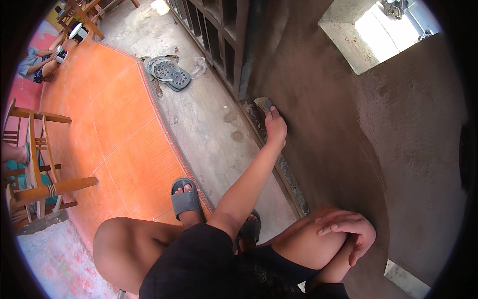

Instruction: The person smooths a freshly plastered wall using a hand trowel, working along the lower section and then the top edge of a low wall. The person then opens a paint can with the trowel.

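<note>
My left arm reaches forward to the foot of the brown plastered wall. At its end, my left hand is closed round a small flat brush with a tan tip and a dark middle. The tip lies beside the wall's lower edge, close to the dark metal grille; the handle is hidden in the fist. My right hand hangs loosely over my bent right knee, fingers stretched out and holding nothing.
Orange tiles with a raised edge run along the left of a grey concrete strip. Slippers lie ahead. Wooden chairs and a seated person holding a container are at left. A bright wall opening is at upper right.
</note>
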`<state>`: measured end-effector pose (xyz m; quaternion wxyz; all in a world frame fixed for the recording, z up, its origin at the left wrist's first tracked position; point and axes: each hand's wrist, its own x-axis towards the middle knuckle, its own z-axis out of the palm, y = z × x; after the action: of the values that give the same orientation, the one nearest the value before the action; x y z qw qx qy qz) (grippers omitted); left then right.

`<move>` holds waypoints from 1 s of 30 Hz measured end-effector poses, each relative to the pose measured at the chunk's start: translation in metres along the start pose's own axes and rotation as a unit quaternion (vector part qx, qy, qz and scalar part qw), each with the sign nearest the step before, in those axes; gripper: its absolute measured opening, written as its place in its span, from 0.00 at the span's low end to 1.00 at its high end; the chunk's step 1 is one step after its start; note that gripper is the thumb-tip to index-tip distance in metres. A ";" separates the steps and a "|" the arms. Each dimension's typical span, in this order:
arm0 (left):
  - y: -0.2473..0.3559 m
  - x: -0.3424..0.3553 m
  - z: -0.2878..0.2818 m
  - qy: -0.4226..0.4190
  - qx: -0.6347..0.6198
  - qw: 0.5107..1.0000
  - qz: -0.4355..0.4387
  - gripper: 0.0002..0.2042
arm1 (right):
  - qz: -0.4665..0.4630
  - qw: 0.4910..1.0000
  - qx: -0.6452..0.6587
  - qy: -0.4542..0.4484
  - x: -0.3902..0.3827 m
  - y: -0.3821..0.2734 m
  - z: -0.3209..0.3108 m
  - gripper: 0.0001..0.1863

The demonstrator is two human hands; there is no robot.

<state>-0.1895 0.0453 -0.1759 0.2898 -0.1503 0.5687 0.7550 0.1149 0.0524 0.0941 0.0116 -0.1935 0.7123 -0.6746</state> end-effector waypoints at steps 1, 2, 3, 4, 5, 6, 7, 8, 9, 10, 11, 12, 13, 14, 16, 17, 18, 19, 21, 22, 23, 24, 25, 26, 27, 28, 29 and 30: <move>-0.006 0.010 -0.002 -0.003 -0.029 0.999 -0.014 0.26 | -0.003 1.000 -0.007 0.011 0.000 0.001 0.000 0.54; -0.009 0.020 -0.003 -0.002 -0.060 0.998 -0.014 0.25 | 0.000 1.000 -0.007 0.014 0.000 0.002 0.000 0.54; -0.012 0.023 -0.004 -0.001 -0.094 0.995 0.012 0.25 | 0.003 1.000 -0.007 0.018 0.000 0.003 0.001 0.54; -0.011 0.028 -0.005 0.012 -0.071 0.997 -0.004 0.25 | 0.005 1.000 -0.004 0.014 0.000 0.003 0.001 0.54; -0.010 0.030 -0.006 0.011 -0.051 0.999 -0.015 0.25 | 0.006 1.000 0.000 0.010 0.000 0.004 0.001 0.54; -0.009 0.034 -0.008 0.012 -0.030 0.999 -0.005 0.26 | 0.007 1.000 0.005 0.007 0.000 0.004 0.002 0.54; -0.009 0.039 -0.010 -0.010 -0.005 1.000 0.028 0.26 | 0.011 1.000 0.015 0.007 0.000 0.005 0.002 0.54; -0.009 0.045 -0.011 -0.026 -0.036 0.999 -0.023 0.26 | 0.008 1.000 0.030 0.002 0.000 0.004 0.002 0.53; -0.010 0.053 -0.013 -0.007 -0.025 0.999 -0.024 0.26 | 0.008 0.999 0.038 0.024 0.001 0.004 0.003 0.52; -0.012 0.062 -0.014 0.003 -0.021 0.998 -0.053 0.26 | 0.006 0.998 0.051 0.039 0.001 0.003 0.003 0.51; -0.015 0.069 -0.015 0.031 -0.023 0.998 -0.053 0.26 | 0.010 0.998 0.048 0.037 0.001 0.003 0.003 0.51; -0.017 0.076 -0.014 0.033 -0.041 0.998 -0.036 0.25 | 0.016 0.999 0.040 0.026 0.002 0.003 0.003 0.51; -0.017 0.077 -0.014 0.019 -0.050 0.997 -0.049 0.25 | 0.029 0.999 0.021 0.001 0.002 0.002 0.003 0.53; -0.014 0.077 -0.013 0.001 -0.059 0.998 -0.034 0.25 | 0.042 0.999 0.011 -0.009 0.003 0.001 0.003 0.54; -0.013 0.069 -0.011 -0.019 -0.058 0.998 -0.013 0.25 | 0.035 0.999 0.010 -0.020 0.006 -0.001 0.001 0.53; -0.009 0.059 -0.011 -0.020 -0.051 0.998 -0.018 0.25 | 0.030 0.999 0.018 -0.013 0.007 -0.003 0.001 0.53; -0.004 0.048 -0.010 0.005 -0.052 0.999 0.007 0.25 | 0.026 0.999 0.024 -0.005 0.008 -0.003 0.000 0.52; 0.002 0.036 -0.009 -0.007 -0.057 0.998 -0.027 0.25 | 0.024 0.999 0.024 -0.001 0.009 -0.004 0.000 0.52; 0.011 0.015 -0.002 -0.002 -0.088 0.996 0.027 0.25 | 0.023 1.000 0.016 0.005 0.011 -0.004 0.001 0.51; 0.017 0.000 0.000 -0.022 -0.090 0.995 0.036 0.25 | 0.018 1.000 0.014 0.014 0.011 -0.003 0.001 0.51; 0.022 -0.009 0.002 -0.021 -0.061 0.998 0.011 0.25 | 0.047 0.998 0.028 0.025 0.012 -0.003 0.001 0.51; 0.024 -0.026 0.002 -0.028 -0.033 0.999 0.008 0.25 | 0.011 0.999 0.015 0.035 0.012 -0.003 0.002 0.50; 0.026 -0.028 0.005 -0.030 -0.024 0.998 0.049 0.25 | 0.008 0.999 0.014 0.042 0.012 -0.004 0.003 0.50; 0.024 -0.035 0.006 -0.030 -0.015 0.997 0.071 0.25 | 0.013 0.999 0.020 0.043 0.011 -0.003 0.004 0.50; 0.026 -0.037 0.009 -0.014 -0.028 0.997 0.067 0.26 | 0.021 0.998 0.026 0.046 0.010 -0.003 0.005 0.51; 0.028 -0.041 0.008 0.003 -0.042 0.998 0.047 0.26 | 0.029 0.998 0.032 0.048 0.010 -0.002 0.005 0.51; 0.031 -0.047 0.009 0.021 -0.059 0.997 0.044 0.26 | 0.036 0.998 0.036 0.047 0.009 -0.002 0.007 0.51; 0.031 -0.063 0.011 -0.010 -0.054 0.996 0.072 0.26 | 0.038 0.998 0.038 0.042 0.008 -0.001 0.007 0.52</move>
<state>-0.1576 0.0334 -0.1140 0.2317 -0.1172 0.5337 0.8049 0.1099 0.0434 0.0968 0.0152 -0.1371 0.6932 -0.7075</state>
